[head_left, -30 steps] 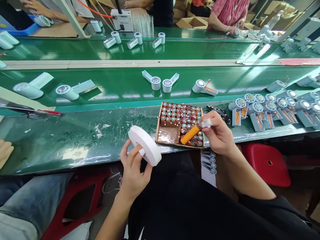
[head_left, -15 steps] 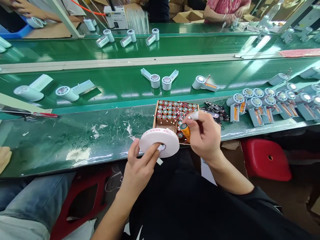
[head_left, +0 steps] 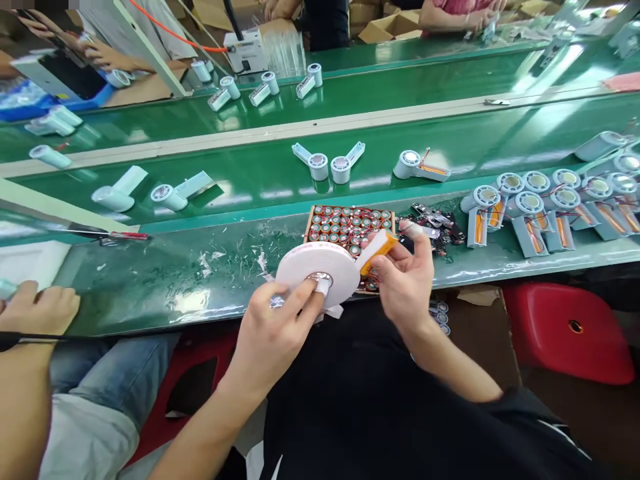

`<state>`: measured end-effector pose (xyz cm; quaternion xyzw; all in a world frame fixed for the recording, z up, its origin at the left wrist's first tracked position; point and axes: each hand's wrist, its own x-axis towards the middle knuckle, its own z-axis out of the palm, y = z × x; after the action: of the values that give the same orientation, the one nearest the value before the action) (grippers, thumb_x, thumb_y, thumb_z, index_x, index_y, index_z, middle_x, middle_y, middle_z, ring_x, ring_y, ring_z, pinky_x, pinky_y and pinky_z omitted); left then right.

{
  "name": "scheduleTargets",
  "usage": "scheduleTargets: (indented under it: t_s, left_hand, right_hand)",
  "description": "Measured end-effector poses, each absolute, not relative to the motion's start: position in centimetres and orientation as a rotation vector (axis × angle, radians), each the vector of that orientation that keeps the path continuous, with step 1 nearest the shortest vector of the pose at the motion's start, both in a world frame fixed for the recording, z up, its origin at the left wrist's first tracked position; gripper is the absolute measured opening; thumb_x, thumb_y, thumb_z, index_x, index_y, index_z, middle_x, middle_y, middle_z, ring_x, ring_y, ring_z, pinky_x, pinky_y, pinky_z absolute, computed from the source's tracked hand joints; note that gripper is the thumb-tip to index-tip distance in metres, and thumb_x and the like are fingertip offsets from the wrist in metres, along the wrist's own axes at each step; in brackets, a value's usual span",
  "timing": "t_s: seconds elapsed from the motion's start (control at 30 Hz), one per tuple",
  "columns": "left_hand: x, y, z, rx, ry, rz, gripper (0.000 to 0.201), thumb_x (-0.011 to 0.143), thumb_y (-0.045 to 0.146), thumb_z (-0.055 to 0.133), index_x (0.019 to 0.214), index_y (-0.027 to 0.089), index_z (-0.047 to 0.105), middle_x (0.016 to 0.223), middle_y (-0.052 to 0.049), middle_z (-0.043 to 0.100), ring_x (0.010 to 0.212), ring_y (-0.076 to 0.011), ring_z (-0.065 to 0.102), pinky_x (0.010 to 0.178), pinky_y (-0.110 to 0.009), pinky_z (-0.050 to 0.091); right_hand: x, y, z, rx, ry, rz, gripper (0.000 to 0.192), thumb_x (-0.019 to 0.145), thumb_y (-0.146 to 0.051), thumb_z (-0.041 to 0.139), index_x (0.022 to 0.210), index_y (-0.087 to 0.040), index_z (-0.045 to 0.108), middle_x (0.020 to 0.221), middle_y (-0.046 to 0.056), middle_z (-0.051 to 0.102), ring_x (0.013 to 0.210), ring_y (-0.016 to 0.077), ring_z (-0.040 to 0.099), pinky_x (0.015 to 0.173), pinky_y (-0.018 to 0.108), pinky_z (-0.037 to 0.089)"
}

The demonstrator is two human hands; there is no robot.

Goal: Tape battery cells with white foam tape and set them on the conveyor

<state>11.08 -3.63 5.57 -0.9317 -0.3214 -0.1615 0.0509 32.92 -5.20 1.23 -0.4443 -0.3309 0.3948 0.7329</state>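
Note:
My left hand holds a white roll of foam tape flat, with a finger pushed into its core. A strip of the tape runs from the roll up to an orange battery cell gripped in my right hand. Both hands hover over the near edge of the green bench. Just behind them sits a cardboard tray packed with several orange cells with red wires.
White fan housings crowd the bench at right, beside dark circuit boards. More housings lie on the green conveyor. A neighbour's hand is at far left. A red stool stands at right. People work across the line.
The tape roll has turned flat and come up against the cell. A strip of tape now stretches from the roll onto the battery. The view has shifted, bringing a neighbour's hand into sight.

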Motion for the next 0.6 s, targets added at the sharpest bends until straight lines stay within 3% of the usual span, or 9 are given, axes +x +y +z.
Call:
scheduleTargets:
  t_s: [0.17,0.33,0.47,0.6]
  left_hand:
    - [15.6,-7.0,4.0,-2.812,-1.046,-0.785,0.026,0.091,0.042,0.076,0.108,0.023,0.073,0.098,-0.008,0.073,0.090,-0.0233,0.064,0.087,-0.042,0.047]
    - [7.8,-2.7,2.8,-2.617,-1.421,-0.592,0.023,0.091,0.042,0.070,0.103,0.022,0.072,0.108,-0.011,0.071,0.104,-0.0301,0.062,0.096,-0.048,0.046]
    - [-0.9,3.2,1.1,-2.458,-1.890,-0.432,0.036,0.087,0.050,0.062,0.104,0.021,0.072,0.110,-0.013,0.072,0.108,-0.0353,0.061,0.096,-0.051,0.049]
    - [-1.1,5.9,0.8,-2.317,-2.033,-0.669,0.034,0.085,0.049,0.059,0.107,0.027,0.071,0.106,-0.009,0.071,0.112,-0.0351,0.060,0.101,-0.053,0.048]
  right_hand:
    - [36.8,-4.2,0.5,-0.879,-0.573,0.860,0.055,0.089,-0.035,0.076,0.136,-0.035,0.047,0.120,0.005,0.072,0.112,0.0235,0.073,0.096,0.043,0.063]
    - [49.6,-1.4,0.8,-0.837,-0.569,0.317,0.032,0.096,-0.030,0.067,0.127,-0.034,0.063,0.128,0.005,0.068,0.124,0.0190,0.066,0.100,0.031,0.058]
    - [50.2,-1.5,0.4,-0.768,-0.488,0.632,0.056,0.082,-0.022,0.084,0.130,-0.040,0.063,0.121,0.000,0.071,0.108,0.0180,0.072,0.084,0.031,0.063]
    - [45.9,-3.7,-0.4,-0.765,-0.305,0.822,0.044,0.080,-0.026,0.088,0.119,-0.033,0.069,0.114,0.000,0.076,0.098,0.0156,0.074,0.076,0.025,0.064]
